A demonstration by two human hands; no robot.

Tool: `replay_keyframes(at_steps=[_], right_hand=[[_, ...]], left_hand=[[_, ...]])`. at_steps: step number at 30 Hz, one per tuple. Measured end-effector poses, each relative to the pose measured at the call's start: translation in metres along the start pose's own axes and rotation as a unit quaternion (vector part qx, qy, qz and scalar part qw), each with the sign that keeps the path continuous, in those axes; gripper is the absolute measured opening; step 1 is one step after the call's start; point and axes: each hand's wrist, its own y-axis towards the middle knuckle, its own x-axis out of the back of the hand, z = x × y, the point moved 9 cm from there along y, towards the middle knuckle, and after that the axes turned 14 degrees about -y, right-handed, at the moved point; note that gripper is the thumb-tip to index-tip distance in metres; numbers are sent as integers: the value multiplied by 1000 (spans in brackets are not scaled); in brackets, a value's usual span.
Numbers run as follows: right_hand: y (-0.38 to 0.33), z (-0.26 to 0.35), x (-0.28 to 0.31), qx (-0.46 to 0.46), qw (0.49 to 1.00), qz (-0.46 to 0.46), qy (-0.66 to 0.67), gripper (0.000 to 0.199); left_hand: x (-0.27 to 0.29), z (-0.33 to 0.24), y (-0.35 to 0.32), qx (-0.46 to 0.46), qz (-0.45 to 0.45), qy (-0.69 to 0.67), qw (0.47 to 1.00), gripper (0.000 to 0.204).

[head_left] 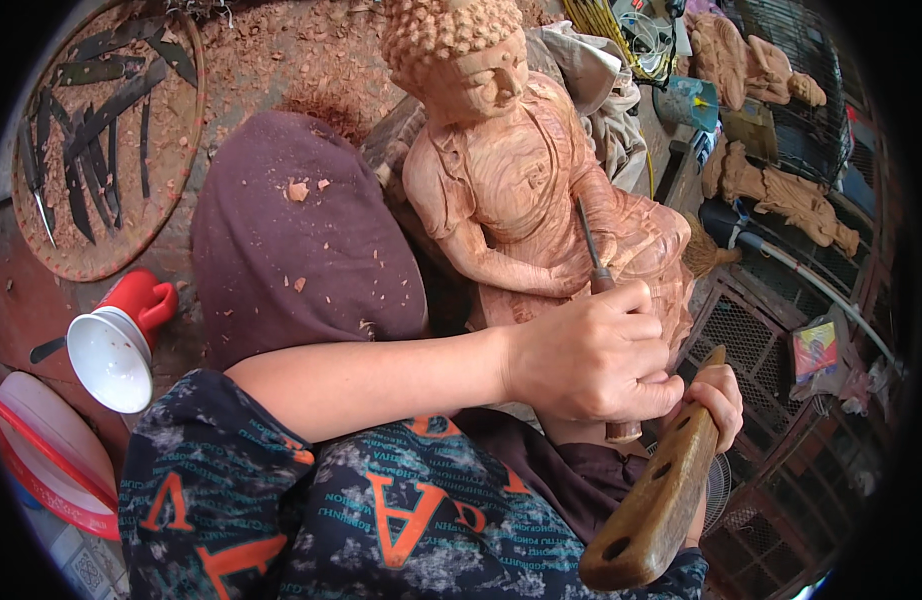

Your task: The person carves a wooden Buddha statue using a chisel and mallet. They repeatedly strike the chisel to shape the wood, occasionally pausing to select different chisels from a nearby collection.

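Wood chips litter the reddish floor [281,50], where a round tray [171,140] of dark blades lies near a red-and-white cup [116,345]. The wooden statue [511,170] leans at the person's knee. The left hand [591,355] has its grip closed around a chisel [593,255] set against the statue; the right hand [719,400] clasps a wooden mallet [656,500].

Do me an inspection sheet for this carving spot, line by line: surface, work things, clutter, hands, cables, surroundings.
Surface: ground covered in reddish wood chips.
Work things: seated wooden statue leaning by the knee; chisel set against its lap; wooden mallet.
Clutter: round tray of spare blades; red and white cup; red-rimmed plate.
Hands: left hand in a grip on the chisel; right hand holds the mallet.
Cables: yellow cord behind.
Surroundings: more carved figures; metal grilles.
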Motion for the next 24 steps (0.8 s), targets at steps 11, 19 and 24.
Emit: replay_keyframes(at_steps=[11, 19, 24], right_hand=[[-3, -4, 5, 16, 997, -53, -50, 23], [-8, -6, 1, -1, 991, 53, -125, 23], [-15, -10, 12, 1, 996, -89, 3, 23]], left_hand=[[-10, 12, 3, -5, 17, 47, 999, 21], [-17, 13, 4, -3, 33, 46, 998, 20], [-15, 14, 7, 8, 47, 55, 997, 19]])
